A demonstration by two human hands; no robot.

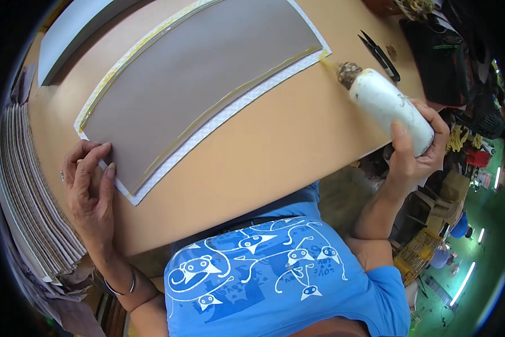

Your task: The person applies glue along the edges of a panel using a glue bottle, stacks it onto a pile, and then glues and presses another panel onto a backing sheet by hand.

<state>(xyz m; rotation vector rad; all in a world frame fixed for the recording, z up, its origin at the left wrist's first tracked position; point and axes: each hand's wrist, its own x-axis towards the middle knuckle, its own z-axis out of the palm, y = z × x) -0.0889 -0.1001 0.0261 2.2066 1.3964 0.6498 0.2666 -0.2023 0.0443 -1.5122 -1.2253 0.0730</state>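
Observation:
A curved grey sheet (196, 73) with a white patterned border lies on the table. Yellowish glue lines (213, 112) run along both of its long curved edges. My left hand (89, 185) is at the sheet's lower left end, its curled fingertips and thumb on the edge there. In my right hand (415, 146) is a white glue bottle (390, 106), tilted with its crusted brown tip (349, 74) toward the sheet's right corner. A blurred yellow smear of glue (326, 58) shows between that corner and the tip.
Black-handled snips (380, 55) lie beyond the bottle. A long white-grey block (75, 39) stands at the table's far left. Stacked sheets (33, 196) lie left of the table. A yellow crate (418, 253) sits on the floor at right, near a chair.

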